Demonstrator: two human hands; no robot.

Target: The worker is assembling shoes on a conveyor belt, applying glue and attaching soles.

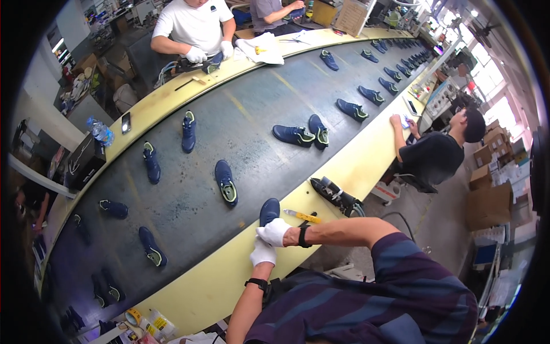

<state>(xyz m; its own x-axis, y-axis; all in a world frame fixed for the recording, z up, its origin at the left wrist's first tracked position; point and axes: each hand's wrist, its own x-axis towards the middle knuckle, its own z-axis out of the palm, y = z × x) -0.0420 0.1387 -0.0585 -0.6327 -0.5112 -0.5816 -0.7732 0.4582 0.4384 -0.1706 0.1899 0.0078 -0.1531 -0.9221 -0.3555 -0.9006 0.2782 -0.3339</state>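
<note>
In the head view, we count one navy shoe [270,210] at the surface [206,281]'s far edge, our right hand [275,231] clamping fingers on it, our left hand [263,253] just below, its fingers' state untellable, and one yellow cutter [310,218] nearby.

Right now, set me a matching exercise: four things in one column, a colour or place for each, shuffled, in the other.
1. Utility knife
2. Nearest shoe
3. Crumpled cloth
4. Plastic bottle at left

A. White
B. Dark blue, at the right hand
C. See-through, bluish
D. Yellow handle

Pairs: 1-D, 2-B, 3-A, 4-C
</note>
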